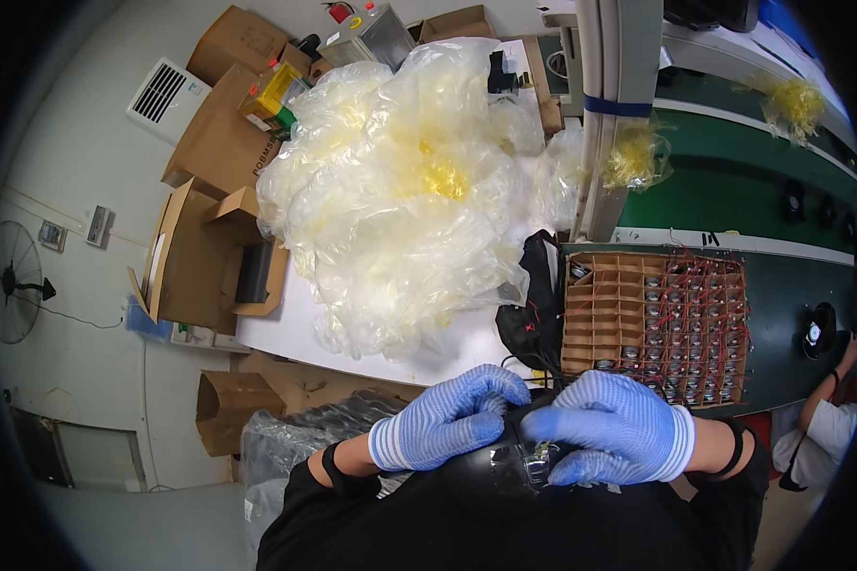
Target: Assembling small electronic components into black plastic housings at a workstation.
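Note:
Both hands wear blue-and-white striped gloves and are close together in front of my chest. My left hand (448, 417) is closed, its fingers curled in toward the thumb. My right hand (619, 428) is bent inward, fingertips reaching toward the left hand. What the fingers pinch is hidden. Just below and between them, against my black top, is a dark item covered with shiny clear film (519, 466); its kind is unclear. A black bag (531, 319) with thin cords lies on the table edge just beyond the hands.
A big heap of clear and yellowish plastic bags (400, 200) covers the white table (300, 319). To the right stands a divided cardboard tray (605, 314) of small round metal parts with red wires. Cardboard boxes (200, 252) stand left. Another person's arm (828, 381) reaches toward a black fan (817, 331).

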